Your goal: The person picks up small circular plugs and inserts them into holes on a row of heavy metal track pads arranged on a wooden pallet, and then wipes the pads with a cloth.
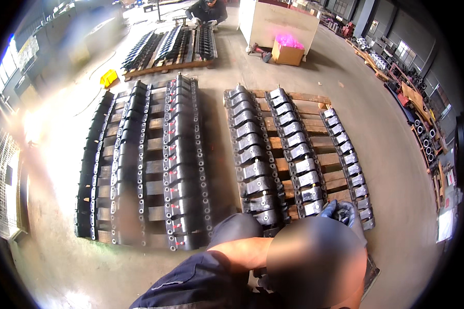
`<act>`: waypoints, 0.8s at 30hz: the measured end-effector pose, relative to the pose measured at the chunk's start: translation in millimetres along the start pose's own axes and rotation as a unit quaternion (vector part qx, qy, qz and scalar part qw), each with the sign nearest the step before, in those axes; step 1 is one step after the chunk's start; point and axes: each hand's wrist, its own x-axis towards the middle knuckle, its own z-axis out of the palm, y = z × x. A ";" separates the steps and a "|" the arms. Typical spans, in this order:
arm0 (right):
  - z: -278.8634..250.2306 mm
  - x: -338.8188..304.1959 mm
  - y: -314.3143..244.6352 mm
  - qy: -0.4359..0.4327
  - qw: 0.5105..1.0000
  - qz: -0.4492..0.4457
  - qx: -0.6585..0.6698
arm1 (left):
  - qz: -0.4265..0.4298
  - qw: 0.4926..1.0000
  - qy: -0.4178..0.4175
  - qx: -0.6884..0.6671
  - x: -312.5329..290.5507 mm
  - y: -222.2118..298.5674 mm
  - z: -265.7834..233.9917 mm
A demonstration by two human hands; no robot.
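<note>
Bright daylight pours from the left windows [7, 69], washing the floor [51, 149] in hazy glare; edges bend and darken, lower centre blurred.

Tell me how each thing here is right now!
Grey parts: lined up in three rows on a wooden pallet.
Black parts: lined up in rows, lying flat.
Box: open, pink stuff inside.
Co-worker's gloved hand: curled around something dark.

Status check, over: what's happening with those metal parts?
Wearer's hands: not in view. Gloved hand at near end of grey castings on pallet. Crouching co-worker hides the rest.
</note>
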 end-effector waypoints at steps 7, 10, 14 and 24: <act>-11.0 12.6 -51.0 -0.054 0.990 -0.106 -0.070 | -0.013 0.999 -0.044 -0.006 -6.4 43.5 54.9; 11.0 17.9 -74.9 -0.065 0.983 -0.143 -0.095 | 0.110 0.992 0.013 0.061 -11.2 72.1 26.0; -23.0 -20.3 -60.2 0.015 0.987 -0.146 -0.063 | -0.018 0.997 0.053 -0.053 -10.0 42.6 56.9; 17.6 -35.8 -72.5 0.152 0.895 -0.268 -0.323 | 0.025 0.994 0.048 0.094 -19.7 57.0 38.0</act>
